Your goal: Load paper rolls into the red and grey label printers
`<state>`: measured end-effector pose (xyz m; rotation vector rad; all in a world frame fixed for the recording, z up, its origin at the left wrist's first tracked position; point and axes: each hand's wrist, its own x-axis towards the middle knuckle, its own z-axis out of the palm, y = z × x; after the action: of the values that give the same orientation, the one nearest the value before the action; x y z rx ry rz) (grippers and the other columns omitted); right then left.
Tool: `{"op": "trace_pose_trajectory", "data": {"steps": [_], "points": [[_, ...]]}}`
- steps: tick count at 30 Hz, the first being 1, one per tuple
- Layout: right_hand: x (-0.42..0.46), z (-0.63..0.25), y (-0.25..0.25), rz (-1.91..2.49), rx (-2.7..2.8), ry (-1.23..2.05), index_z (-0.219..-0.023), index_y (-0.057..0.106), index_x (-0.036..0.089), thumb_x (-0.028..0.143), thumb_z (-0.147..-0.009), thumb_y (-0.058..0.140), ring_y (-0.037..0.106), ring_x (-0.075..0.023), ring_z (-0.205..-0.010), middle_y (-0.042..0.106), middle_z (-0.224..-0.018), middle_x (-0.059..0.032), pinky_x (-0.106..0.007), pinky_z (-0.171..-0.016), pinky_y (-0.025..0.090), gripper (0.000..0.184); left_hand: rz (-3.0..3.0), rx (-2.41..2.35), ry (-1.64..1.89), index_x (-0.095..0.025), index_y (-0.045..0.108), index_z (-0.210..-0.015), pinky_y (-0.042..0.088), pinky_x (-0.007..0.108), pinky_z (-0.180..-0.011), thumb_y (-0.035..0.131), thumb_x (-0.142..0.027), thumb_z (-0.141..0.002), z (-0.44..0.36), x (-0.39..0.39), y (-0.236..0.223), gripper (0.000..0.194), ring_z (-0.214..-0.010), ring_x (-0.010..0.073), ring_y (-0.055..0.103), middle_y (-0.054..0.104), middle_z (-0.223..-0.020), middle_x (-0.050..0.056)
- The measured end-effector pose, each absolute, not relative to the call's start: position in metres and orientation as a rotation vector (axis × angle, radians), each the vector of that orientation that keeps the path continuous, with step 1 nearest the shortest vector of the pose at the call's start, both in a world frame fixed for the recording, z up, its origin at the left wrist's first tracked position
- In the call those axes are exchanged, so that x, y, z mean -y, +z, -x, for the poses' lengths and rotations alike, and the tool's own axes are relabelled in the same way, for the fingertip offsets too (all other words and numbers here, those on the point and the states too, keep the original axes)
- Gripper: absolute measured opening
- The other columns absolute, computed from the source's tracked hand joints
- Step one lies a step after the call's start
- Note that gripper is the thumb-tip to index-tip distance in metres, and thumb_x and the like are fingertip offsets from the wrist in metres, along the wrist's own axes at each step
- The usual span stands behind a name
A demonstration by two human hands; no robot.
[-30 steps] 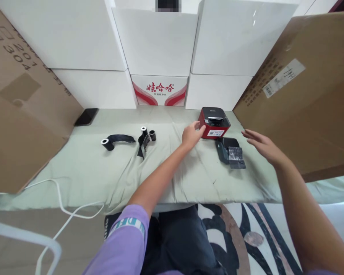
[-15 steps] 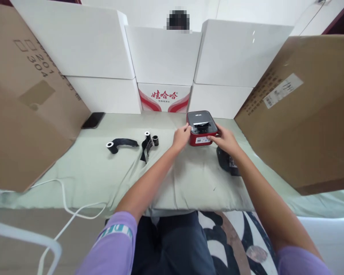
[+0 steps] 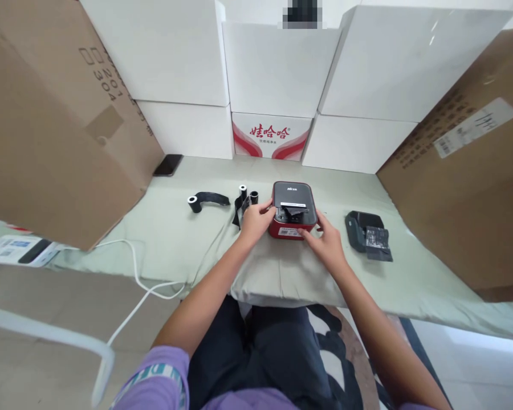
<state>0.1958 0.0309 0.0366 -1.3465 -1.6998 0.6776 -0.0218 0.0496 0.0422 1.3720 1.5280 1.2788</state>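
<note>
A red and black label printer (image 3: 294,197) sits between my two hands on the cloth. Its dark top carries a slot with a white strip, and a piece of black material pokes out there. My left hand (image 3: 257,222) grips the printer's left side, thumb and fingers at its edge. On the other side, my right hand (image 3: 325,242) holds the front right corner, fingers around the side and thumb on the front near a white label. Just left of the printer stand small black rolls (image 3: 243,191), partly hidden by my left hand. Farther left lies a black roll (image 3: 195,204) with its strip unwound.
A smaller black printer (image 3: 363,225) with a dark strip hanging out lies to the right. White boxes (image 3: 277,68) wall off the back; brown cartons (image 3: 60,131) flank both sides. A phone (image 3: 168,165) lies at back left. A white cable (image 3: 137,267) crosses the front left edge.
Both hands have brought the red and black printer toward me and left, closer to the small rolls. The view has shifted, and the smaller black printer now shows fully, clear of my right arm.
</note>
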Motion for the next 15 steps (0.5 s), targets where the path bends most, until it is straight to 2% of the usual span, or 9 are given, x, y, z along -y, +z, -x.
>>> {"op": "trace_pose_trajectory", "data": {"steps": [3, 7, 10, 12, 15], "points": [[-0.042, -0.201, 0.033, 1.303, 1.609, 0.741, -0.136, 0.066, 0.027, 0.054, -0.076, 0.081, 0.065, -0.0366, -0.127, 0.071, -0.138, -0.0117, -0.052, -0.107, 0.053, 0.068, -1.168, -1.413, 1.377, -0.018, 0.072, -0.137, 0.056, 0.028, -0.097, 0.065, -0.026, -0.087, 0.015, -0.051, 0.040, 0.051, -0.111, 0.0195, 0.074, 0.076, -0.135, 0.007], [-0.079, -0.209, 0.023, 1.213, 1.198, 1.008, -0.113, 0.069, 0.025, 0.069, -0.084, 0.062, 0.069, -0.0310, -0.122, 0.075, -0.129, -0.0118, -0.045, -0.099, 0.056, 0.053, -0.986, -1.339, 1.344, -0.021, 0.070, -0.140, 0.054, 0.022, -0.076, 0.064, -0.023, -0.081, 0.014, -0.051, 0.046, 0.059, -0.096, 0.0141, 0.070, 0.075, -0.134, 0.007], [-0.126, -0.205, 0.014, 1.185, 0.938, 1.124, -0.099, 0.065, 0.025, 0.073, -0.074, 0.060, 0.071, -0.0304, -0.121, 0.077, -0.121, -0.0119, -0.042, -0.094, 0.058, 0.055, -0.949, -1.276, 1.312, -0.022, 0.070, -0.141, 0.044, 0.019, -0.061, 0.066, -0.023, -0.075, 0.018, -0.054, 0.048, 0.065, -0.090, 0.0117, 0.066, 0.073, -0.133, 0.006], [-0.158, -0.194, 0.010, 1.182, 0.922, 1.114, -0.090, 0.062, 0.026, 0.079, -0.068, 0.057, 0.072, -0.0309, -0.118, 0.079, -0.108, -0.0109, -0.043, -0.093, 0.059, 0.057, -0.946, -1.252, 1.288, -0.024, 0.070, -0.139, 0.038, 0.019, -0.055, 0.068, -0.024, -0.072, 0.021, -0.057, 0.045, 0.067, -0.089, 0.0114, 0.063, 0.073, -0.134, 0.005], [-0.193, -0.176, 0.003, 1.090, 1.003, 1.149, -0.083, 0.061, 0.027, 0.082, -0.066, 0.060, 0.074, -0.0284, -0.102, 0.078, -0.085, -0.0060, -0.043, -0.092, 0.060, 0.057, -0.947, -1.252, 1.302, -0.026, 0.073, -0.136, 0.037, 0.019, -0.055, 0.069, -0.025, -0.071, 0.023, -0.059, 0.041, 0.065, -0.090, 0.0123, 0.062, 0.072, -0.135, 0.004]]}}
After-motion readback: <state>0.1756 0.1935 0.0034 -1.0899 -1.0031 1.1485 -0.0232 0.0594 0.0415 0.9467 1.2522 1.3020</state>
